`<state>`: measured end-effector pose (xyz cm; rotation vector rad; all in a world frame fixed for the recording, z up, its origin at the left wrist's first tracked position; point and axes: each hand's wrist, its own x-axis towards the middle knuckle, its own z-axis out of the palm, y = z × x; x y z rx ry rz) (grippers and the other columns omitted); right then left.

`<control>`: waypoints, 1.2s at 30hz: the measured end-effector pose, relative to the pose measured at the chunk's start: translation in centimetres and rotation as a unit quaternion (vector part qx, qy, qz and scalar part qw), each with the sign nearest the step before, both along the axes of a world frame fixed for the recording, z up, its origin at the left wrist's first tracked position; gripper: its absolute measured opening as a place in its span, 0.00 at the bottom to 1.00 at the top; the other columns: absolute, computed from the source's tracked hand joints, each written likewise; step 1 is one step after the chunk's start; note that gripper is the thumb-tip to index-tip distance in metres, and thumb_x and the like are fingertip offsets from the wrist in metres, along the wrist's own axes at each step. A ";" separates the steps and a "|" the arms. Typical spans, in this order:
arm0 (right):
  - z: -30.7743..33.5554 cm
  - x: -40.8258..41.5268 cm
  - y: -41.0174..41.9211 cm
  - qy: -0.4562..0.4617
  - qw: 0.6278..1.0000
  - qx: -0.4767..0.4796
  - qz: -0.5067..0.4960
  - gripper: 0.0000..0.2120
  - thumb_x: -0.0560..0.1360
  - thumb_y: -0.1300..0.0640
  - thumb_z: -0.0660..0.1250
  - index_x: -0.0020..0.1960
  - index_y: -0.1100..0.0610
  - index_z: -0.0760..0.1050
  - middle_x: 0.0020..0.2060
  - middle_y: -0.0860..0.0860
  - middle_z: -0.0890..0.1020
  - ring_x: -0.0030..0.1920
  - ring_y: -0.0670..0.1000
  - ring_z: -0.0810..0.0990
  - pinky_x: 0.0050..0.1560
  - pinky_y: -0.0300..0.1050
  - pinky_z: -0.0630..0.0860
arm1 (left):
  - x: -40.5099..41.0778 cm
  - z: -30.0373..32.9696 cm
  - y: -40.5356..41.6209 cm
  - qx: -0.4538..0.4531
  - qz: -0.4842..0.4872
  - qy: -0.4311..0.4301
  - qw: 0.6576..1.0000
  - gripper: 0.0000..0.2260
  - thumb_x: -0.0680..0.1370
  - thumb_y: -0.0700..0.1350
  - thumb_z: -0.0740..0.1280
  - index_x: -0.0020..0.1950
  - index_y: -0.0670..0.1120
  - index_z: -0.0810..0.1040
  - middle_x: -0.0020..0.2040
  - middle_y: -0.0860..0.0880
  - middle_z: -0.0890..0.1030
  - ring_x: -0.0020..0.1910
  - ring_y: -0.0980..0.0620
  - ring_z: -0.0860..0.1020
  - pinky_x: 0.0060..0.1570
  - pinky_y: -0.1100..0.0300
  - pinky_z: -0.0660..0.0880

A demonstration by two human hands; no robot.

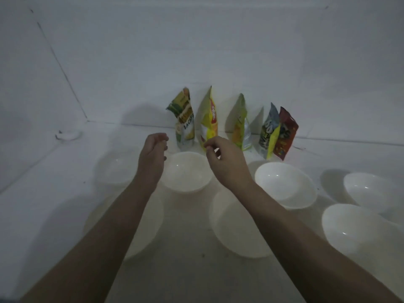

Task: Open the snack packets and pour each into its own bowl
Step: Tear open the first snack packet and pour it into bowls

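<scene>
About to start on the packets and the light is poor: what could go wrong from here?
The snack packets stand leaning against the wall, overlapping on the right; pulling one may topple its neighbours. The white bowls sit close together on a white surface in dim light, so a pour could miss or land in the wrong bowl.

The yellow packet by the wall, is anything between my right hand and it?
Nothing visible. The right hand hovers just in front of the yellow packet, fingers loosely curled and holding nothing, with only open air between. A white bowl sits below, between the hands, not in the path.
</scene>
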<state>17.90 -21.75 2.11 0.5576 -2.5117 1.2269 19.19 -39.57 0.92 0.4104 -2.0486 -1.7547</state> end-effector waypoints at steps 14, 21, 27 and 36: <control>-3.6 -14.6 -14.2 -0.139 0.972 -0.116 -0.150 0.20 0.83 0.50 0.54 0.72 0.57 0.65 0.67 0.56 0.72 0.69 0.56 0.67 0.61 0.42 0.62 | -19.3 -3.6 -8.7 0.119 -0.159 -0.182 0.963 0.17 0.81 0.50 0.58 0.68 0.46 0.70 0.68 0.47 0.73 0.63 0.45 0.71 0.62 0.51 0.69; -5.9 -17.7 -15.0 -0.213 0.946 -0.214 -0.114 0.24 0.84 0.46 0.45 0.78 0.50 0.59 0.74 0.50 0.67 0.74 0.51 0.63 0.74 0.46 0.58 | -22.6 -5.8 -6.5 0.173 -0.240 -0.165 0.941 0.20 0.84 0.53 0.48 0.59 0.49 0.78 0.51 0.50 0.82 0.44 0.59 0.82 0.38 0.69 0.76; -5.8 -16.7 -14.7 -0.225 0.942 -0.247 0.000 0.29 0.81 0.41 0.44 0.80 0.48 0.49 0.74 0.42 0.60 0.71 0.36 0.59 0.62 0.21 0.58 | -22.4 -5.3 -6.0 0.196 -0.246 -0.121 0.942 0.22 0.85 0.50 0.45 0.65 0.43 0.74 0.51 0.49 0.80 0.34 0.64 0.81 0.32 0.72 0.75; 1.2 -11.3 -15.2 -0.142 0.958 -0.234 0.086 0.28 0.79 0.42 0.50 0.77 0.50 0.59 0.69 0.41 0.71 0.66 0.35 0.71 0.68 0.41 0.72 | -17.6 1.4 -10.1 0.090 -0.135 -0.034 0.986 0.25 0.77 0.62 0.52 0.51 0.43 0.77 0.52 0.42 0.82 0.54 0.44 0.80 0.57 0.42 0.77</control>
